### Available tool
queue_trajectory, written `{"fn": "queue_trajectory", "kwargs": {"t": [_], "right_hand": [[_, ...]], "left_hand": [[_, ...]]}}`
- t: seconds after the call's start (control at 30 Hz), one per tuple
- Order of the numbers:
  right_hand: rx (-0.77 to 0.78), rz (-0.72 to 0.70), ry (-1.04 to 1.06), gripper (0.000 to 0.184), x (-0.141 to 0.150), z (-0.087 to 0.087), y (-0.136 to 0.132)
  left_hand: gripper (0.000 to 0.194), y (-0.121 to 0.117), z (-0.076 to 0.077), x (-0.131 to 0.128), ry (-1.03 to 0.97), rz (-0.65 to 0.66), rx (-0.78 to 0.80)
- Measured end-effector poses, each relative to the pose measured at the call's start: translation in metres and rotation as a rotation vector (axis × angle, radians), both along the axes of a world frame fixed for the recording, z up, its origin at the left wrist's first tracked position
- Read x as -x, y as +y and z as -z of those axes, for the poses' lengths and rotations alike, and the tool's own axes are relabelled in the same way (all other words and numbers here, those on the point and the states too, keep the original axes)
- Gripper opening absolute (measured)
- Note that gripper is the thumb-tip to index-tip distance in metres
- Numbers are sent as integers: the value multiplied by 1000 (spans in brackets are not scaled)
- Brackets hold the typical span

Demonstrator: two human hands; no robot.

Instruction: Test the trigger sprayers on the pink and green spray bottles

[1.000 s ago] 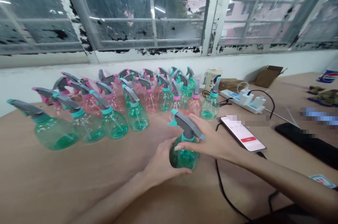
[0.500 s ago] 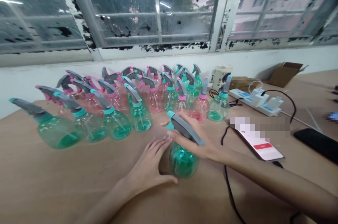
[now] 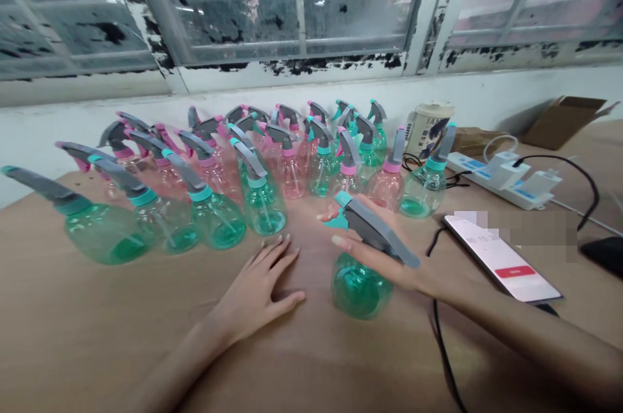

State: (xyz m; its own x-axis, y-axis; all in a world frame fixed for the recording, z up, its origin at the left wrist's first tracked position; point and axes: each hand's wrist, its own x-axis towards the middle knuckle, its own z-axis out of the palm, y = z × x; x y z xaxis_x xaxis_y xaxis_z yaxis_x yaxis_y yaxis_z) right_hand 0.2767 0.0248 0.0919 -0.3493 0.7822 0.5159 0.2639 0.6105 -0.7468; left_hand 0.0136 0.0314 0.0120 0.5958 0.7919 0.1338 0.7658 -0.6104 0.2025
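Observation:
My right hand point(image 3: 384, 250) is wrapped round the neck of a green spray bottle point(image 3: 361, 289) with a grey and teal trigger head. Green liquid shows inside it, and the nozzle points to the left. My left hand point(image 3: 263, 283) lies on the wooden table with its fingers spread, apart from that bottle. Just beyond its fingertips stands another green spray bottle point(image 3: 265, 208). More green bottles reach leftward from there, the outermost being a leaning green spray bottle point(image 3: 104, 234).
Behind stand several pink spray bottles point(image 3: 292, 173) in rows by the wall. To the right are a paper cup point(image 3: 431, 127), a white power strip point(image 3: 501, 182), a lit phone point(image 3: 503, 260) and a black cable point(image 3: 440, 348). An open cardboard box point(image 3: 559, 124) sits farther back.
My left hand has drawn away from the held bottle, to the left, and now rests on the table. My right hand keeps its grip on the bottle. The view has shifted slightly.

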Motion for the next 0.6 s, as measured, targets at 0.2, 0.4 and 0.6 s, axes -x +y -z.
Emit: {"fn": "queue_trajectory", "kwargs": {"t": [0.2, 0.4, 0.6], "right_hand": [[52, -8, 36, 18, 1, 7, 0], [-40, 34, 29, 10, 1, 7, -6], [-42, 52, -4, 10, 3, 0, -11]], "left_hand": [[69, -1, 0, 0, -4, 0, 9], [66, -2, 2, 2, -4, 22, -24], [66, -2, 3, 2, 9, 7, -27]]}}
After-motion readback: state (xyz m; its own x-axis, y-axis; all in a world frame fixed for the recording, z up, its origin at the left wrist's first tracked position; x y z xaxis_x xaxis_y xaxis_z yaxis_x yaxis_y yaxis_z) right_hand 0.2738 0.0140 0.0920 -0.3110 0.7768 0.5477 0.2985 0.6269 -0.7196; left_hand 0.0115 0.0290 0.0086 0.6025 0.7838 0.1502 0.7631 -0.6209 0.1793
